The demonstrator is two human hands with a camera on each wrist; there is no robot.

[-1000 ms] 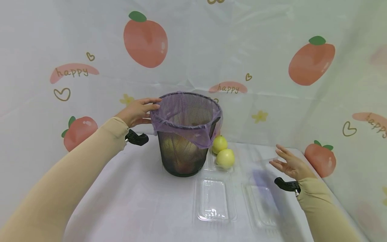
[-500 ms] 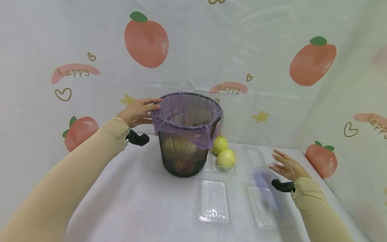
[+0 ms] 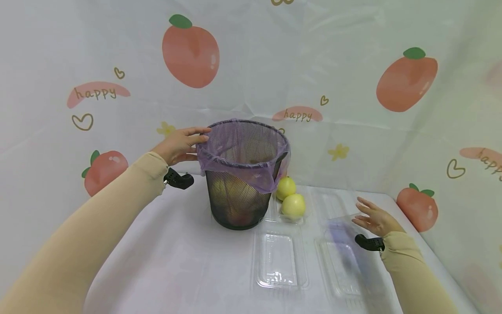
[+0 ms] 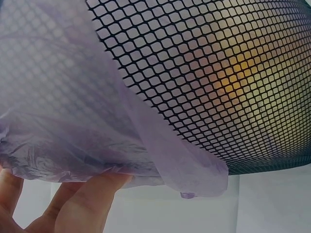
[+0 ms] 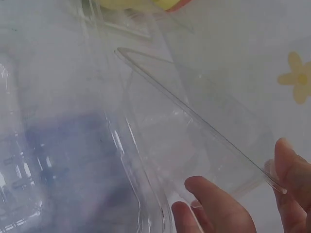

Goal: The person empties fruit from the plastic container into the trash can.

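Note:
In the head view my left hand [image 3: 176,145] rests against the left rim of a black mesh waste bin [image 3: 235,200]. Its fairly straight fingers touch the purple bag [image 3: 251,176] that lines the bin; in the left wrist view fingertips [image 4: 107,182] meet the bag. Yellowish fruit [image 4: 243,82] shows through the mesh. On the right, my right hand [image 3: 378,220] holds a thin clear plastic lid [image 5: 194,121] by its edges, tilted above a clear container [image 3: 343,270]. Digits lie at both sides of the lid in the right wrist view.
Another clear container [image 3: 277,261] lies in front of the bin on the white table [image 3: 164,261]. Two yellow-green round fruits, a nearer one [image 3: 293,206] and a farther one [image 3: 286,187], sit in a clear tray beside the bin. A printed cloth [image 3: 251,56] hangs behind.
My right hand has moved down, and the lid has tilted lower with it. The left hand keeps its place at the bin's rim. The bin and fruit stay where they were.

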